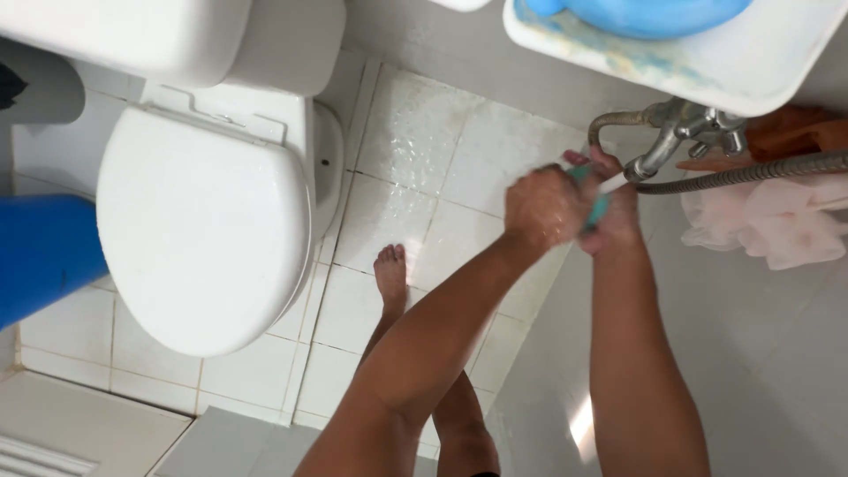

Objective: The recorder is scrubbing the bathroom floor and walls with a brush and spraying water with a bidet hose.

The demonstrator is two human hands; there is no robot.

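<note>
Both my hands meet just below a metal tap on the wall. My left hand is wet and closed around a small teal thing with a white part; its kind cannot be told. My right hand grips the same teal thing from the other side, fingers curled over it, and most of it is hidden between the two hands. A metal shower hose runs from the tap to the right.
A white toilet with its lid down stands at the left, with a blue container beside it. A white basin holding a blue tub hangs above the tap. Pink cloth lies at the right. My bare foot stands on wet white tiles.
</note>
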